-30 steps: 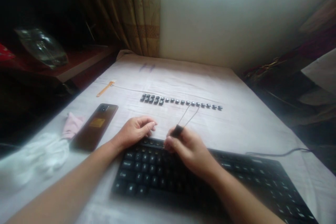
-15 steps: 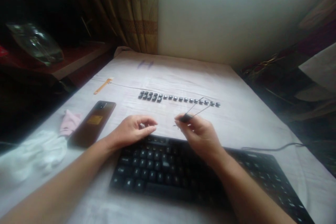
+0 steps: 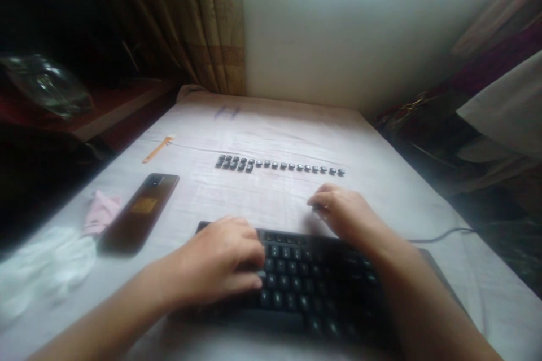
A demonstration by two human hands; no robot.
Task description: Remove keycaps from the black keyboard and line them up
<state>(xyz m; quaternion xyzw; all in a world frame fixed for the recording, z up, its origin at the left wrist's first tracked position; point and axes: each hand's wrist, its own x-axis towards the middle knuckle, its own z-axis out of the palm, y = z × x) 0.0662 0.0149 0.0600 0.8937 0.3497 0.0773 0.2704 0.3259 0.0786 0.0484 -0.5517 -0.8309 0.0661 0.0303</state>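
Now keyboard (image 3: 292,282) lies on pale cloth (image 3: 279,124). Left hand (image 3: 224,259) bends over its left part, thumb and fingers slightly apart; cannot tell if holding anything. Right hand (image 3: 341,208) hangs by back edge, fingertips bunched near dark bit (image 3: 315,207); cannot tell if gripped. Loose keys (image 3: 283,166) line up farther back, doubled at left end. Step seems to be key handling; next move likely calls for gentle fingers.

The keyboard (image 3: 285,282) before me is matt plastic, while the phone (image 3: 139,214) shows a smooth, glossy back. I see creased cloth (image 3: 275,197) beneath them; the orange strip (image 3: 156,150) is perhaps plastic.
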